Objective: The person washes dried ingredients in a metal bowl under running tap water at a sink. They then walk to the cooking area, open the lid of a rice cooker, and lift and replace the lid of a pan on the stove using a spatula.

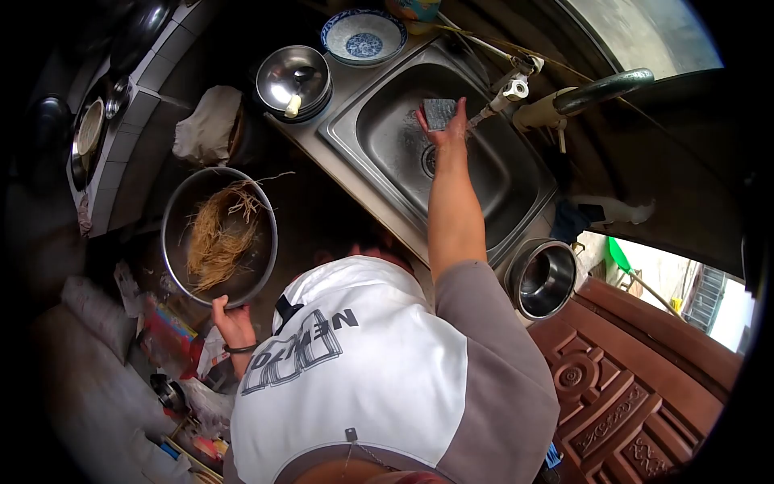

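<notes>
My left hand [232,324] grips the near rim of a metal basin [166,234], thumb on the outside edge. Tangled tan strands like dried roots [218,242] lie in the basin. Over the steel sink [387,153], my right hand [446,133] is stretched out, holding a grey rectangular block [440,114] with a rough-looking face; whether it is a scouring pad or a stone I cannot tell. Fingers and thumb show on both sides of the block. The tap [514,89] is just right of this hand, and water appears to run from its spout.
Left of the sink are stacked metal bowls [284,73] and a blue-and-white bowl [363,36]. A steel pot [542,278] sits at the sink's near right corner. A carved brown door [613,387] is at lower right. Bags and boxes [173,331] clutter the lower left.
</notes>
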Tool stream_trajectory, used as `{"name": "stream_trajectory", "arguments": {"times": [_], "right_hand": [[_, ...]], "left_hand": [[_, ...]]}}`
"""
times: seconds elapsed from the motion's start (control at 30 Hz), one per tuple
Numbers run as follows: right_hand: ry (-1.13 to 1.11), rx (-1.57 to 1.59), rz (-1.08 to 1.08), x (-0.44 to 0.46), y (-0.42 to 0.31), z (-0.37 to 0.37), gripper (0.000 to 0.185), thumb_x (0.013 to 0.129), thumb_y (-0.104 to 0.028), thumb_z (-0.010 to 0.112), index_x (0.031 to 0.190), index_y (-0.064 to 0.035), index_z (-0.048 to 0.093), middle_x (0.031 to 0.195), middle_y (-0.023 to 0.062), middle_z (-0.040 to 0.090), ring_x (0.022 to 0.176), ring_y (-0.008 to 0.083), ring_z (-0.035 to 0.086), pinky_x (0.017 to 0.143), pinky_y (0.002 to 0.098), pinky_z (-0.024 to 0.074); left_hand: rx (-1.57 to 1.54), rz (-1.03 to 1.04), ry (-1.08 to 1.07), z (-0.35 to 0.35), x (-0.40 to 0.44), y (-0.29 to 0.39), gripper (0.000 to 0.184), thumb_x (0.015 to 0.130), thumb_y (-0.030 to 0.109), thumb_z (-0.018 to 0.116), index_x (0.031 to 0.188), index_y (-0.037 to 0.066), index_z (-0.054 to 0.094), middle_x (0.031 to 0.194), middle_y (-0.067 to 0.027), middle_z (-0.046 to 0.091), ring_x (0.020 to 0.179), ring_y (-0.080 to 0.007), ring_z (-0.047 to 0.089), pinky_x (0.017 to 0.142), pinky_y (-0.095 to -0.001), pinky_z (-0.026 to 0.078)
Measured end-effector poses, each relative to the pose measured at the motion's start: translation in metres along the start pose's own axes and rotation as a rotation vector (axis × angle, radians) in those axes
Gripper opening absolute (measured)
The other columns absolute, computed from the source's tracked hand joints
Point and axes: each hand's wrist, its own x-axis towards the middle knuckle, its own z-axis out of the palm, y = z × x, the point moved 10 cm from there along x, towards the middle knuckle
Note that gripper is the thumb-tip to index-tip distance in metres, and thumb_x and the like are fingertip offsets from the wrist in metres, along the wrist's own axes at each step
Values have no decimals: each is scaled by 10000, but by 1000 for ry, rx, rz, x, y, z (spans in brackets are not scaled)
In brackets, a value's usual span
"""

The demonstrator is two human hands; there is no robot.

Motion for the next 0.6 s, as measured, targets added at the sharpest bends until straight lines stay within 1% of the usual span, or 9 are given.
{"name": "stream_trajectory", "arguments": {"times": [0.1,0.17,0.2,0.3,0.43,0.5,0.6], "right_hand": [[-15,-32,-61,28,10,-19,390,930,-344,544,1177,-43,526,1122,182,619,895,391,642,754,511,573],[-31,-80,-26,28,13,-35,352,926,-268,529,1158,-4,524,1122,198,621,895,397,647,756,490,582],[-37,-107,-8,22,15,-42,333,925,-230,521,1149,16,523,1122,206,621,895,400,649,757,480,586],[-102,-147,-18,-6,7,-37,249,835,-32,472,1078,-7,518,1053,195,607,931,365,631,782,486,596],[-32,-55,-140,-13,-18,-56,226,855,-45,471,1057,-15,568,957,145,632,840,306,635,693,430,568],[-23,-101,-226,-17,-32,-59,195,855,-63,485,1027,-43,574,906,107,618,800,265,615,613,395,532],[-165,-178,-162,-37,-36,-40,123,872,-164,584,967,-88,575,835,54,598,735,202,574,532,357,440]], "left_hand": [[-10,13,36,0,-6,-1,199,825,168,560,990,59,575,983,-63,643,868,-187,598,745,-325,484],[-24,12,80,5,-13,0,212,824,164,559,1006,56,574,993,-67,645,870,-192,602,759,-333,489],[-34,0,70,2,-12,-4,208,821,161,562,997,52,570,989,-68,640,865,-189,600,762,-327,486],[-50,-30,29,-6,1,-8,198,813,157,568,978,46,563,977,-72,630,851,-183,597,761,-316,481],[-30,-60,-13,1,10,-7,179,819,164,567,959,52,564,956,-72,636,828,-182,598,733,-314,484],[-18,-72,-28,6,12,-6,162,825,169,566,943,57,564,937,-67,638,813,-179,599,715,-312,484],[-7,-69,-35,14,11,-2,141,834,175,565,922,65,561,909,-58,637,792,-174,600,693,-306,484]]}}
